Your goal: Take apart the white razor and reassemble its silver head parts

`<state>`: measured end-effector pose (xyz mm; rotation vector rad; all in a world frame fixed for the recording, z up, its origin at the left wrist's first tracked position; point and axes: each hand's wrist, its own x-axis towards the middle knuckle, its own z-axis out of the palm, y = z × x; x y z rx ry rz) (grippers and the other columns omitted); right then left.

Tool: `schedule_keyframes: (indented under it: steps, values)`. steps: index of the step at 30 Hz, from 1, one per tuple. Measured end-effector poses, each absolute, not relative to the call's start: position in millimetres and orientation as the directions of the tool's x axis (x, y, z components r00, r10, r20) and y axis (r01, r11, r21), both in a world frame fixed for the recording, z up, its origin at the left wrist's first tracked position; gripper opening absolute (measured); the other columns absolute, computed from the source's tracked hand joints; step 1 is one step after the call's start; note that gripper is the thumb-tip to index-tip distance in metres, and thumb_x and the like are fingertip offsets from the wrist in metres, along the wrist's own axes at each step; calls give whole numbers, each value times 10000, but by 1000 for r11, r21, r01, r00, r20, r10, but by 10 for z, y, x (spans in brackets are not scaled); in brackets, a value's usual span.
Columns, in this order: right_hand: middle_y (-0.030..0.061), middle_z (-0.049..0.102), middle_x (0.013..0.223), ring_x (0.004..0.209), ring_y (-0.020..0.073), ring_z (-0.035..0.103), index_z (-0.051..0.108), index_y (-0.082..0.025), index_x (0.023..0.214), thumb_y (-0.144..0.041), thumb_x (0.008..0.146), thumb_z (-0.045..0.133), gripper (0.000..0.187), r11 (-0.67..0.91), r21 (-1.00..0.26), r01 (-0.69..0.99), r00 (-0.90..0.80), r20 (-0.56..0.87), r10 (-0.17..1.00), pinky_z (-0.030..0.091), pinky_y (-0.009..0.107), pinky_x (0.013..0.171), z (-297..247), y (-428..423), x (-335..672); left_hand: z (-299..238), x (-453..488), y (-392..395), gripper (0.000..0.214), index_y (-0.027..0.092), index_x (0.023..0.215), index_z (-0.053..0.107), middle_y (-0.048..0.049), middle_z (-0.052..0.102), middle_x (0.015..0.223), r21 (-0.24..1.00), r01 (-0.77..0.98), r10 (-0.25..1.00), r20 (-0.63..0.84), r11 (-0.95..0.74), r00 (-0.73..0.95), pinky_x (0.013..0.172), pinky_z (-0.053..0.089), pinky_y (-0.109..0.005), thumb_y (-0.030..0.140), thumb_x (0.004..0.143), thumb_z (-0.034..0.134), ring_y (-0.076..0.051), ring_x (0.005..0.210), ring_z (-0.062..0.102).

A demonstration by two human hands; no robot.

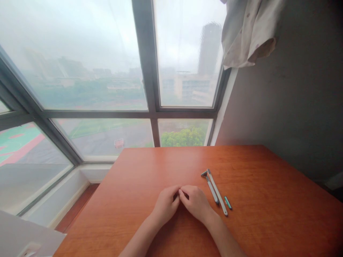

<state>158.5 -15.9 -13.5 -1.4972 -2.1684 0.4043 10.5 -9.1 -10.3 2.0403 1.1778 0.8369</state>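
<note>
On the wooden table, my left hand (168,201) and my right hand (195,201) rest together in front of me. Their fingers are curled and meet at the tips; nothing shows in either one. Just to the right of my right hand lies a razor (211,187), its head pointing away from me. Alongside it is a long, slim, pale grey stick (217,192) with a darker far end and a small hole in the near end; it looks like a toothbrush. A small green and dark razor cartridge (228,202) lies to the right of the stick's near end.
The reddish-brown table (268,185) reaches to the window frame (152,115) ahead. A dark grey wall (278,107) stands on the right. At the upper right hangs a light garment (246,35). Below the table's left side, some floor (77,208) shows.
</note>
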Motion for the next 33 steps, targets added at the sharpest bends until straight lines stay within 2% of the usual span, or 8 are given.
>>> schedule_keyframes:
  steps: [33]
  values:
    - [26, 668, 708, 631, 133, 554, 631, -188, 693, -225, 922, 419, 315, 355, -492, 795, -293, 200, 935, 270, 250, 573, -113, -165, 1583, -98, 105, -98, 230, 182, 859, 672, -57, 705, 823, 777, 490, 894, 201, -395, 402, 734, 471, -262, 108, 756, 480, -197, 759, 611]
